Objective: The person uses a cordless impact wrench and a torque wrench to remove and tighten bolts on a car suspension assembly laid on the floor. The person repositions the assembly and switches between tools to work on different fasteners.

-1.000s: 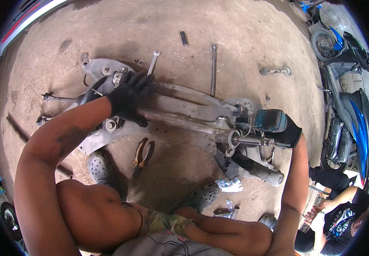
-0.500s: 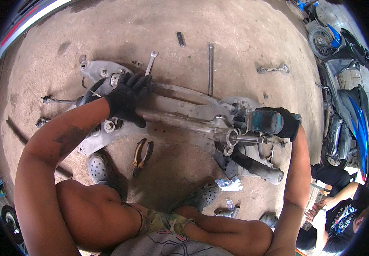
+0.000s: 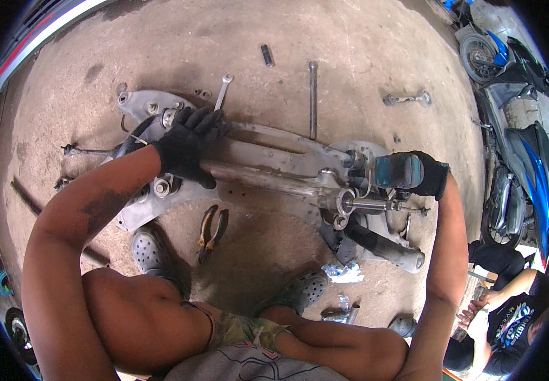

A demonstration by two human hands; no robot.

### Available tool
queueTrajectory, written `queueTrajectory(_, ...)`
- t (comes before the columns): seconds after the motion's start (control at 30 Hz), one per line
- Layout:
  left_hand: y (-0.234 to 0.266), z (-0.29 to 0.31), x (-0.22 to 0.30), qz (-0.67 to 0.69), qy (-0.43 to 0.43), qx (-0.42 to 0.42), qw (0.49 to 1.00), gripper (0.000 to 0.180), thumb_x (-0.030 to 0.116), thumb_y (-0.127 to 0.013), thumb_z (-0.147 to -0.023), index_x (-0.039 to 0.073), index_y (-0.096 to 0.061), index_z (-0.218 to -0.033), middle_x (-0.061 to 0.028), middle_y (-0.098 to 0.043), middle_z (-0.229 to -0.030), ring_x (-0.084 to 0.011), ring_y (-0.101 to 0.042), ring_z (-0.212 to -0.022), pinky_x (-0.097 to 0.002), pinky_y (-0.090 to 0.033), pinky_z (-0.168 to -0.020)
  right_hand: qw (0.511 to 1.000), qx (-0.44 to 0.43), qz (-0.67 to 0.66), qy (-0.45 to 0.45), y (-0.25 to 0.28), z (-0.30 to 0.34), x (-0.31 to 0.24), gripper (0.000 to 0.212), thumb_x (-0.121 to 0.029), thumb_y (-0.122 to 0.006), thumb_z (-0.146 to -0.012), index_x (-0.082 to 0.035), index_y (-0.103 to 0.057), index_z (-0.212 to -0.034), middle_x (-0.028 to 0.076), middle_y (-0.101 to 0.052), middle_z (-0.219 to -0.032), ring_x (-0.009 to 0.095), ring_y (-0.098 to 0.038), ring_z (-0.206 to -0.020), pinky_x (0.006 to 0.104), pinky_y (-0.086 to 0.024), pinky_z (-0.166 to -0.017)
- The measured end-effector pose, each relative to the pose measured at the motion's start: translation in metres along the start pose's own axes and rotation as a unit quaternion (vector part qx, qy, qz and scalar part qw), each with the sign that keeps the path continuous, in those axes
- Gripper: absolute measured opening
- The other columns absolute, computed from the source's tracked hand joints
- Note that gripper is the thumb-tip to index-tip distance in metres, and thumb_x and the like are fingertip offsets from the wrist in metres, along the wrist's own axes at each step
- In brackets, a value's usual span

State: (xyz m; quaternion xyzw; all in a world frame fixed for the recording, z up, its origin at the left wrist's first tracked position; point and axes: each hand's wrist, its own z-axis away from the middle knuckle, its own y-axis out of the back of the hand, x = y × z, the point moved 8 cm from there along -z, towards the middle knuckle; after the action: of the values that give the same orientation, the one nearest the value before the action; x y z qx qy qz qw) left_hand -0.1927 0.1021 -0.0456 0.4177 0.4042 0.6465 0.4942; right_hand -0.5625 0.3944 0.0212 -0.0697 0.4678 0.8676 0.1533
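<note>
A grey metal car subframe (image 3: 255, 152) lies across the floor before me, with a steering rack (image 3: 261, 177) along its near side. My left hand (image 3: 192, 143), in a black glove, rests on the subframe's left part with its fingers stretched out and the thumb over the rack's tube. In my right hand (image 3: 428, 174), gloved too, is a teal and dark power tool (image 3: 396, 171) that looks like a cordless impact wrench. It is over the subframe's right end, above the rack's bare shaft (image 3: 373, 205). The tool's working end is hidden.
Pliers (image 3: 213, 232) lie between my feet and the subframe. Beyond it are a combination wrench (image 3: 225, 92), a long bar (image 3: 313, 101), a black socket (image 3: 267, 55) and a short link (image 3: 408, 98). A blue-black motorbike (image 3: 528, 171) and a seated person (image 3: 509, 311) are at right.
The power tool in my right hand has shifted slightly away from me, and its top has tilted a little. My left hand stays on the subframe.
</note>
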Motion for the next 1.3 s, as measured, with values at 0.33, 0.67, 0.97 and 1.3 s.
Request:
queueTrajectory(0.33,-0.002,0.004,-0.003,-0.008,0.010,-0.012,1.000,0.137,0.076,-0.080,-0.056,0.008,-0.021,-0.160,-0.0269,-0.019,-0.164,-0.0487,-0.017,-0.150,-0.0640,-0.011,-0.120,0.991,-0.017,-0.130,-0.029,0.000,-0.007,-0.007,0.065,-0.019,-0.089,-0.063,-0.005,-0.067,-0.122,0.013,-0.073,-0.114,0.027,-0.070,-0.101,0.0370,-0.054,-0.095)
queueTrajectory(0.67,0.000,0.000,-0.001,-0.018,0.017,-0.026,0.999,0.134,0.074,-0.079,-0.059,0.011,-0.020,-0.161,-0.0243,-0.018,-0.165,-0.0454,-0.017,-0.152,-0.0574,-0.013,-0.122,0.999,0.009,-0.046,-0.006,0.001,0.003,0.012,0.063,-0.021,-0.090,-0.058,-0.006,-0.069,-0.116,0.014,-0.072,-0.112,0.029,-0.069,-0.101,0.0391,-0.054,-0.093)
queueTrajectory(0.97,0.000,0.000,-0.001,-0.013,0.018,-0.016,1.000,0.133,0.071,-0.081,-0.057,0.010,-0.022,-0.160,-0.0249,-0.019,-0.165,-0.0452,-0.017,-0.152,-0.0578,-0.013,-0.122,0.999,0.003,-0.035,-0.018,0.009,0.001,0.014,0.062,-0.022,-0.090,-0.057,-0.007,-0.069,-0.113,0.014,-0.072,-0.110,0.031,-0.069,-0.102,0.0400,-0.054,-0.092)
queueTrajectory(1.3,-0.006,0.000,-0.004,0.003,-0.005,0.014,1.000,0.136,0.075,-0.080,-0.057,0.008,-0.022,-0.160,-0.0272,-0.020,-0.163,-0.0489,-0.018,-0.150,-0.0622,-0.012,-0.121,0.999,-0.001,-0.029,-0.030,0.011,0.000,0.016,0.061,-0.024,-0.091,-0.056,-0.007,-0.070,-0.111,0.015,-0.072,-0.108,0.032,-0.069,-0.102,0.0410,-0.054,-0.092)
